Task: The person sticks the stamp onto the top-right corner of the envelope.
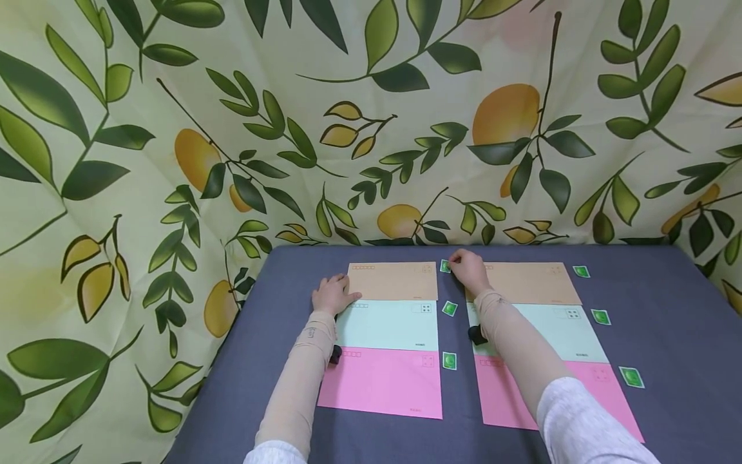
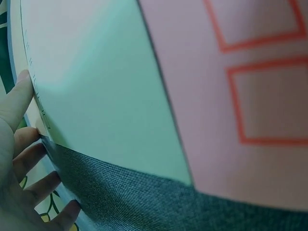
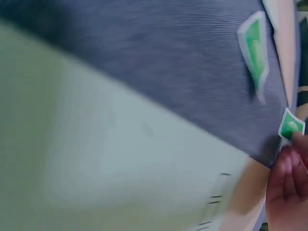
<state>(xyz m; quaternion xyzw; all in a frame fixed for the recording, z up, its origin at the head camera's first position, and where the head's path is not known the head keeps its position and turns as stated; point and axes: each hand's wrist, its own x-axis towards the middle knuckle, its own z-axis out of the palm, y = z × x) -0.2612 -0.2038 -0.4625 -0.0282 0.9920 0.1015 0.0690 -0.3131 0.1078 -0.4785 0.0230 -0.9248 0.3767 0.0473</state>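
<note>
My left hand point(image 1: 333, 295), fingers spread, rests at the left edge of the left stack, where the tan envelope point(image 1: 394, 281) meets the mint envelope point(image 1: 387, 325). In the left wrist view its thumb touches the paper's edge. At the far side of the gap between the stacks, my right hand point(image 1: 471, 270) pinches a small green stamp point(image 1: 445, 266) between thumb and fingertips. The right wrist view shows this stamp point(image 3: 291, 125) at the fingertips. Beside that hand lies the right stack's tan envelope point(image 1: 530, 282), its left end partly covered by the hand.
Below lie pink envelopes point(image 1: 382, 383) in both stacks; the right forearm covers part of the right mint envelope point(image 1: 556, 328). More green stamps lie in the gap point(image 1: 449, 309) and along the right side point(image 1: 601, 317). A leaf-print cloth point(image 1: 348, 193) hangs behind the grey table point(image 1: 255, 386).
</note>
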